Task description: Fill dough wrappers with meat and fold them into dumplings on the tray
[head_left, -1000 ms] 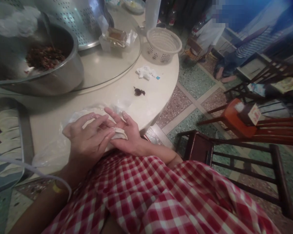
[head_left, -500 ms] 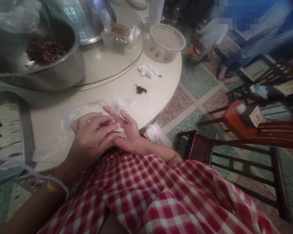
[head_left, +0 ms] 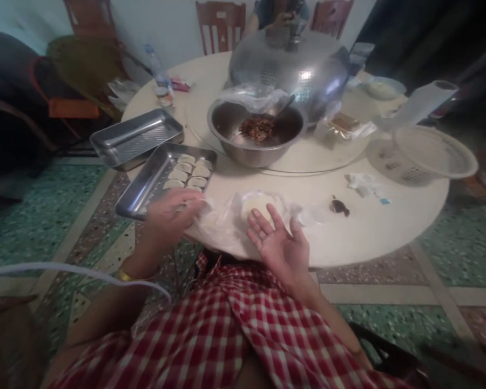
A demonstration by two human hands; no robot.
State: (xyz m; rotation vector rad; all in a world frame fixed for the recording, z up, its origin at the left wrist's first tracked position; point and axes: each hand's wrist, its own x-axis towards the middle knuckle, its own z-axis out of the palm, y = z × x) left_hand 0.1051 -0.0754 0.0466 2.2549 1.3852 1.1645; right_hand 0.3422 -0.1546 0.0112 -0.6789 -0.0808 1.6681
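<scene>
My left hand (head_left: 174, 213) is closed and smeared by motion at the near right edge of a metal tray (head_left: 146, 186). A pale sliver shows at its fingers, but I cannot make out what it is. Two rows of folded dumplings (head_left: 185, 170) lie in that tray. My right hand (head_left: 281, 246) is open, palm up, fingers stretched and nothing in it. Just beyond its fingertips, a round pale piece of dough (head_left: 261, 202) rests on a clear plastic bag (head_left: 218, 219).
A metal bowl (head_left: 251, 156) of dark filling (head_left: 257, 128) stands on the glass turntable (head_left: 328, 162), before a large domed lid (head_left: 287, 59). Another metal tray (head_left: 137, 138) sits at left. To the right are crumpled tissue (head_left: 362, 183), a dark scrap (head_left: 340, 206) and a plastic basket (head_left: 437, 154).
My hands were together around a piece of pale dough; now they are apart, the left by the tray, the right opened. The view has swung left, bringing both trays and the far chairs in.
</scene>
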